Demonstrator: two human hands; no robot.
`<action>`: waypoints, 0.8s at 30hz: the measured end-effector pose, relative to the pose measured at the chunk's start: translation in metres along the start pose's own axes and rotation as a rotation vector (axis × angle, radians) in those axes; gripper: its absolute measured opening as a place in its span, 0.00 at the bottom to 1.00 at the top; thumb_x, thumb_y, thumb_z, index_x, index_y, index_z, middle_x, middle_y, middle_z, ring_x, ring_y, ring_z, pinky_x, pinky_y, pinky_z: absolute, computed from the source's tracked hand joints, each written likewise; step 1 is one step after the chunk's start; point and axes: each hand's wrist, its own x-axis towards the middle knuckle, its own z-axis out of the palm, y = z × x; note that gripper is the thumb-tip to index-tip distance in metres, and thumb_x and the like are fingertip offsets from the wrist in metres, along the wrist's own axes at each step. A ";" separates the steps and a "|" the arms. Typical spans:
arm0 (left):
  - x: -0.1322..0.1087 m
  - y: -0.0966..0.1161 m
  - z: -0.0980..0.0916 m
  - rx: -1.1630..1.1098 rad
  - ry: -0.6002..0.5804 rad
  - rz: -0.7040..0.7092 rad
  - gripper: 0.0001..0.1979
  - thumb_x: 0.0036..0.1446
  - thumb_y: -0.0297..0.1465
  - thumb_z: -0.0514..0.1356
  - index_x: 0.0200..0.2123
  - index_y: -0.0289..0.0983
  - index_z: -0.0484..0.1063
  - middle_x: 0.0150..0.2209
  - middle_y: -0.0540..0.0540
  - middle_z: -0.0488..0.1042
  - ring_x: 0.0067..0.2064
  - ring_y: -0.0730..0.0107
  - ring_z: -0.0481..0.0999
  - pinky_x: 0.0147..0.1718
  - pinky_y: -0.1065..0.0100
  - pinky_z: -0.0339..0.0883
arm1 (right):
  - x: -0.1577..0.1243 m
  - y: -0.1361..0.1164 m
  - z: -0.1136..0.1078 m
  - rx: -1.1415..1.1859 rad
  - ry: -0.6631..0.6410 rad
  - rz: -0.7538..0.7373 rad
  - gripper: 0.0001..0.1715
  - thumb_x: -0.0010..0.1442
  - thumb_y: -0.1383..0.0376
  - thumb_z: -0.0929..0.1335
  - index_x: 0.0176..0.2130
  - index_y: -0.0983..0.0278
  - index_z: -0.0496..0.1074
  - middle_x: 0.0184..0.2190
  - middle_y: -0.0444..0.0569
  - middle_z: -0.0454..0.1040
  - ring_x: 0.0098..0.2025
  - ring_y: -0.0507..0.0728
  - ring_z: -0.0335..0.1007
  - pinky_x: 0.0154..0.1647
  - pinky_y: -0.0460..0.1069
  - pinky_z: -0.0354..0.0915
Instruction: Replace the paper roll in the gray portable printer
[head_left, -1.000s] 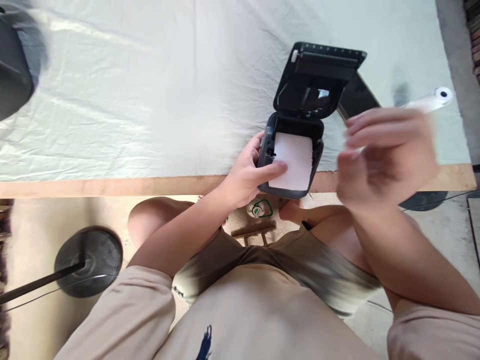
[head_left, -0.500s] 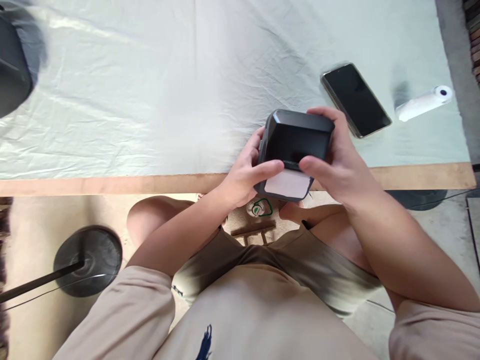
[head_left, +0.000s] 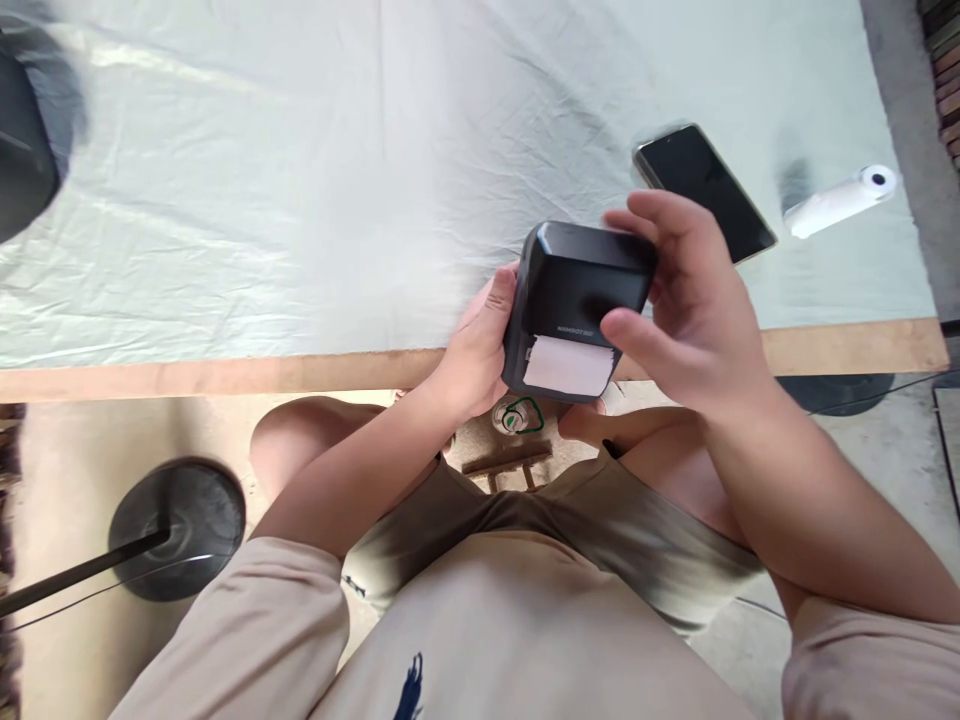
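A small black printer (head_left: 577, 290) with its lid closed is held over the table's near edge. A strip of white paper (head_left: 568, 366) sticks out of its front. My left hand (head_left: 480, 345) grips the printer's left side, fingers wrapped under it. My right hand (head_left: 690, 290) rests on the printer's right side and top, thumb at the front near the paper, fingers curled loosely over the lid.
A black phone (head_left: 705, 190) lies face up on the white cloth (head_left: 300, 180) beyond the printer. A white paper roll (head_left: 840, 200) lies at the far right. A dark round object (head_left: 22, 160) sits at the left edge. A round stand base (head_left: 180, 525) rests on the floor.
The printer's lid was open a second ago with my right hand raised; the lid came down shut. My left thumb has moved off the paper to the printer's side.
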 end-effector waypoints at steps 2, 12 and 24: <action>0.001 0.000 -0.001 -0.012 0.007 0.005 0.21 0.79 0.54 0.71 0.50 0.41 0.82 0.42 0.48 0.88 0.55 0.48 0.94 0.52 0.55 0.92 | -0.001 -0.005 -0.006 0.052 -0.041 -0.073 0.50 0.74 0.47 0.75 0.85 0.49 0.60 0.82 0.59 0.71 0.81 0.68 0.75 0.76 0.64 0.82; 0.002 0.002 -0.005 0.019 -0.117 -0.051 0.23 0.72 0.53 0.77 0.55 0.43 0.83 0.51 0.43 0.89 0.59 0.47 0.90 0.55 0.56 0.87 | 0.019 -0.011 -0.012 0.013 0.487 -0.412 0.23 0.76 0.48 0.77 0.64 0.51 0.79 0.48 0.44 0.75 0.28 0.43 0.65 0.26 0.45 0.54; 0.001 -0.001 -0.024 0.319 -0.195 0.026 0.37 0.66 0.61 0.80 0.68 0.48 0.82 0.60 0.44 0.85 0.70 0.45 0.84 0.67 0.59 0.82 | -0.002 -0.017 -0.032 -0.558 -0.016 -0.095 0.24 0.68 0.55 0.76 0.62 0.47 0.86 0.32 0.44 0.83 0.27 0.58 0.68 0.30 0.52 0.47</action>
